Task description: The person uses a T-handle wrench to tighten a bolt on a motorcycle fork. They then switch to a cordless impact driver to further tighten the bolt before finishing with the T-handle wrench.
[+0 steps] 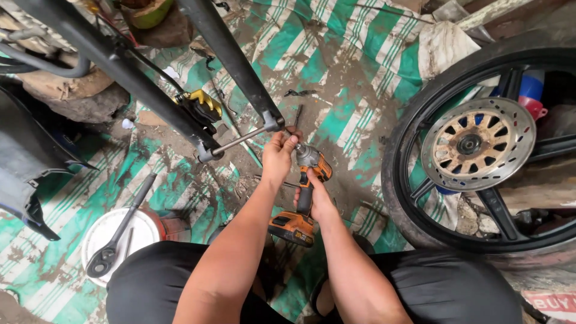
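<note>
My right hand grips the handle of an orange and black cordless impact driver, its battery end toward me. My left hand closes around the driver's front end and touches the right end of a steel axle rod. The rod runs across the bottom ends of two black fork legs that slant down from the upper left. A yellow brake caliper hangs beside the left leg.
A removed black wheel with a rusty brake disc lies at the right. A long ratchet wrench rests on a white bucket lid at lower left. Black bodywork stands at far left, on a dirty green-and-white striped tarp.
</note>
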